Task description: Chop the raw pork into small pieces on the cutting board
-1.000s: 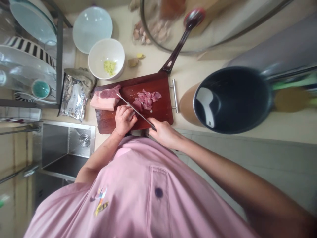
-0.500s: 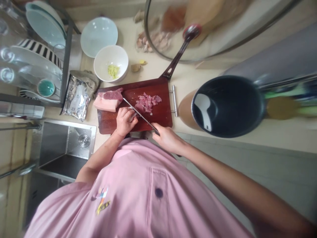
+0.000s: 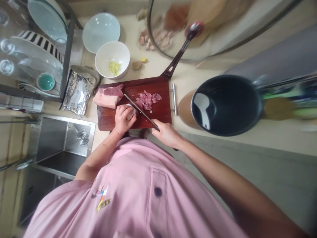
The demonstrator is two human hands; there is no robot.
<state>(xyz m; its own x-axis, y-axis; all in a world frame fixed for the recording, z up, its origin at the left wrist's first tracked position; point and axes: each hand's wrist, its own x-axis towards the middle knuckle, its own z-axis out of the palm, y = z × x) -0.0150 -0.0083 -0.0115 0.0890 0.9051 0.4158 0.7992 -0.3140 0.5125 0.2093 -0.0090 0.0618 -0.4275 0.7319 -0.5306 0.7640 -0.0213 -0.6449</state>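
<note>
at counter (image 3: 153, 67) by sink (image 3: 75, 132), bowl (image 3: 101, 62) with yellow-green bits (image 3: 114, 68) and pot (image 3: 235, 105) with white utensil (image 3: 205, 114), gripping knife (image 3: 142, 112) in right fingers (image 3: 159, 126), meat (image 3: 133, 114) in left fingers (image 3: 123, 112).

The cream-coloured, smooth bench (image 3: 153, 67) carries a dark red-brown, rectangular wooden chopping board (image 3: 106, 119) with a metal bar handle. Just beyond the board's far left part stands a round white bowl (image 3: 100, 64), with a round pale-blue bowl (image 3: 100, 31) farther beyond. A crumpled silver foil packet (image 3: 76, 96) lies left of the board. Beyond its far edge lie a small brown knobbly lump (image 3: 137, 65) and, farther off, pinkish-white clove-like pieces (image 3: 146, 41). Right of it stands a dark-lined, tan-walled round pot (image 3: 186, 109).
</note>
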